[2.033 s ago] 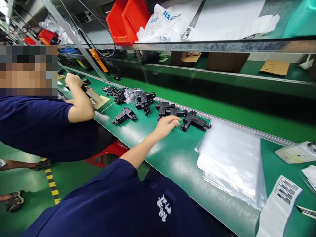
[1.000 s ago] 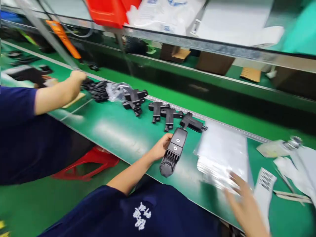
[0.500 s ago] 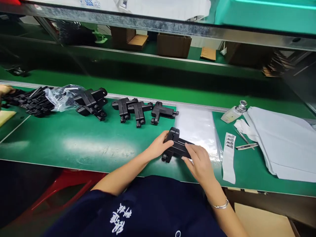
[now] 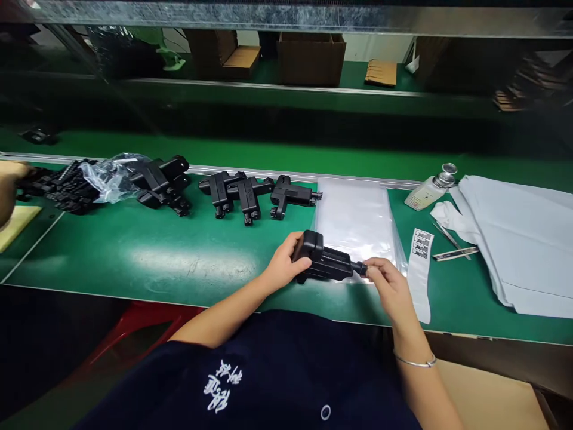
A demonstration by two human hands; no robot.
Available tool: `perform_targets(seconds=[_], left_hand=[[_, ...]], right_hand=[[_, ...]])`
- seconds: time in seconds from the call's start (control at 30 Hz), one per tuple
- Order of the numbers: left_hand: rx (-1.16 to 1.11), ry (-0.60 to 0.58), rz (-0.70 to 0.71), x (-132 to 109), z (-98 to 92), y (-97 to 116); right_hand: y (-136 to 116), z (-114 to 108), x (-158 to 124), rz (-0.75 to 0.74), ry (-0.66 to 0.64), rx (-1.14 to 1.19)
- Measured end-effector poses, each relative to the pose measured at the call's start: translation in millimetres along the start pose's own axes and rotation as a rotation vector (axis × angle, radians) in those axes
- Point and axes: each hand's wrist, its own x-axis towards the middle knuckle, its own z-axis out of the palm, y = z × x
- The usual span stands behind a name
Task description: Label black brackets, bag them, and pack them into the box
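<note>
My left hand (image 4: 286, 263) is closed round the thick end of a black plastic bracket (image 4: 333, 263), held above the bench near its front edge. At the bracket's right end, my right hand (image 4: 390, 288) pinches a small black knob (image 4: 362, 269) on a short stem. Beneath and behind the bracket lies a stack of clear plastic bags (image 4: 353, 209). Similar black brackets rest further back: one (image 4: 293, 196) beside the bags, a pair (image 4: 237, 194) left of it, and a small heap (image 4: 161, 184) further left.
Far left, a blurred hand (image 4: 8, 185) of another person is by a pile of black parts (image 4: 67, 186). To the right are a bottle (image 4: 432, 188), a label strip (image 4: 419, 269), tweezers (image 4: 454, 254) and white sheets (image 4: 528, 239). A metal shelf edge (image 4: 286, 17) crosses overhead.
My right hand has slid right, from the bracket's body to the knob at its end. The bracket has turned in my left hand, and the stem and knob now show. The view has tilted down slightly.
</note>
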Motion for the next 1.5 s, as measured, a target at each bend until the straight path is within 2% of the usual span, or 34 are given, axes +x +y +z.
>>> perform_targets(seconds=[0.1, 0.2, 0.27, 0.37, 0.43, 0.53, 0.63, 0.73, 0.83, 0.93, 1.03, 1.17, 1.27, 1.5], left_hand=[[0.091, -0.007, 0.037, -4, 1.4, -1], [0.088, -0.037, 0.027, -4, 2.8, -1], [-0.022, -0.021, -0.014, -1, 4.6, -2], [-0.266, 0.016, -0.138, 4, 7.5, -2], [-0.349, 0.02, -0.172, 4, 8.4, -3], [-0.296, -0.008, -0.084, -1, 8.3, -3], [-0.226, -0.117, -0.017, -7, 6.3, -5], [-0.209, -0.231, -0.01, -9, 1.5, -7], [-0.171, -0.274, 0.006, -8, -4.5, -4], [-0.049, -0.279, 0.09, -9, -8.1, 9], [0.19, -0.293, 0.211, -11, -7.9, 28], [0.4, -0.306, 0.288, -15, -6.7, 44], [0.448, -0.32, 0.352, -18, -8.0, 42], [0.42, -0.342, 0.583, -20, -14.4, 32]], right_hand=[[3, -3, 6, 0.069, -0.123, 0.075], [3, -5, 7, 0.029, -0.099, 0.05], [-1, -6, 2, -0.081, -0.038, -0.04], [-5, -8, -8, -0.336, 0.043, -0.257], [-3, -6, -11, -0.428, 0.066, -0.317], [8, 2, -10, -0.326, -0.002, -0.148], [18, 11, -8, -0.196, -0.016, 0.058], [16, 11, -10, -0.22, 0.085, 0.096], [9, 6, -13, -0.266, 0.083, 0.06], [9, 5, -10, -0.229, 0.051, 0.088], [19, 11, -4, -0.173, 0.014, 0.187], [33, 20, 1, -0.121, -0.003, 0.24], [32, 20, -2, -0.136, -0.017, 0.234], [14, 8, -10, -0.304, 0.044, 0.06]])
